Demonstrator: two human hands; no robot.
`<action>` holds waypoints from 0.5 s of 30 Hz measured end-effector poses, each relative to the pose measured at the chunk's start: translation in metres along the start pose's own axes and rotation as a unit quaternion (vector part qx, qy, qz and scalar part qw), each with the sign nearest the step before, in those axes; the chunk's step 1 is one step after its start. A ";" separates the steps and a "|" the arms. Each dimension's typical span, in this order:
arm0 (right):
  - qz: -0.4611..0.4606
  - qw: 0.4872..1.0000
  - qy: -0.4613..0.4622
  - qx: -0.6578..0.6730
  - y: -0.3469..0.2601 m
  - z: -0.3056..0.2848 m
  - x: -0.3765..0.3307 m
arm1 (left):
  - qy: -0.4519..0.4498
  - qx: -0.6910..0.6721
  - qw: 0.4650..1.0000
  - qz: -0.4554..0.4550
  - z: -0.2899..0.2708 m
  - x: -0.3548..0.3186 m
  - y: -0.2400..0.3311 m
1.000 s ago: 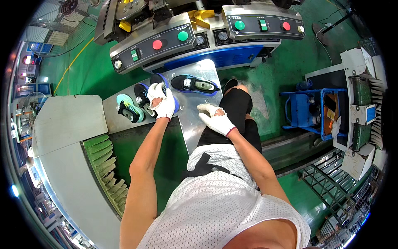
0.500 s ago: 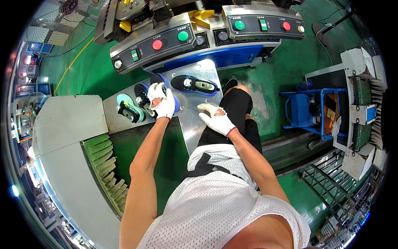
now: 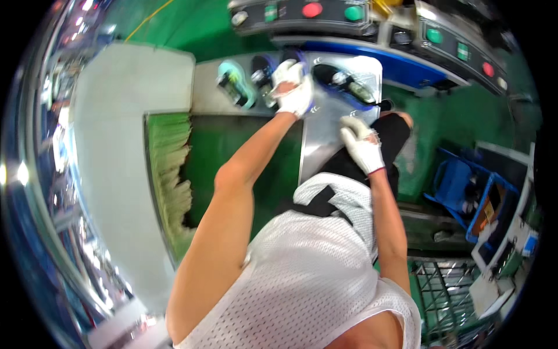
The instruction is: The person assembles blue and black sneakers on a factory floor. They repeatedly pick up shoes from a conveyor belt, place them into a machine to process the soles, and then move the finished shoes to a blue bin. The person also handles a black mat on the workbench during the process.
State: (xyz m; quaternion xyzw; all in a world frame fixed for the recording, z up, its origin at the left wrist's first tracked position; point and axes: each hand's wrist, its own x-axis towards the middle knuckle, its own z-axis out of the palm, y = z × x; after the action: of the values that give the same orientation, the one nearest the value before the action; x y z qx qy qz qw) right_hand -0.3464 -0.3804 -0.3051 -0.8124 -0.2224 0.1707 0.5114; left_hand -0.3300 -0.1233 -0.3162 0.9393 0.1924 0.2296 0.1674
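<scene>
Shoes (image 3: 261, 72), left fingers (image 3: 288, 71) curled over, right fingers (image 3: 352, 124) parted

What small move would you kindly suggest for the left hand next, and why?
Perhaps the white-gloved left hand should close gently around the black, blue-purple-soled shoe beneath it: the hand covers much of that shoe on the silvery metal plate, though whether it grips is hidden, and the white-gloved right hand looks empty.
</scene>
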 end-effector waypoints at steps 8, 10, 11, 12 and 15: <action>0.029 0.997 -0.069 -0.010 0.006 0.002 0.006 | 0.033 -0.035 0.999 -0.024 0.014 -0.007 -0.008; 0.024 0.996 -0.080 -0.031 0.006 0.003 0.009 | 0.037 -0.048 0.998 -0.030 0.014 -0.008 -0.008; 0.023 0.996 -0.083 -0.029 0.008 0.004 0.010 | 0.053 -0.051 0.997 -0.013 0.016 -0.008 -0.009; 0.023 0.996 -0.086 -0.026 0.009 0.005 0.011 | 0.060 -0.050 0.997 -0.010 0.015 -0.009 -0.009; 0.001 0.995 -0.082 -0.048 0.012 0.005 0.011 | 0.071 -0.047 0.996 -0.001 0.009 -0.006 -0.004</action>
State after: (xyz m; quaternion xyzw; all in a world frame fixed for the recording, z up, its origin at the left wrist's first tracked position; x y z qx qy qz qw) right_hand -0.3371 -0.3750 -0.3183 -0.8197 -0.2703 0.2263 0.4515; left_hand -0.3313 -0.1245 -0.3276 0.9113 0.1936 0.3048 0.1978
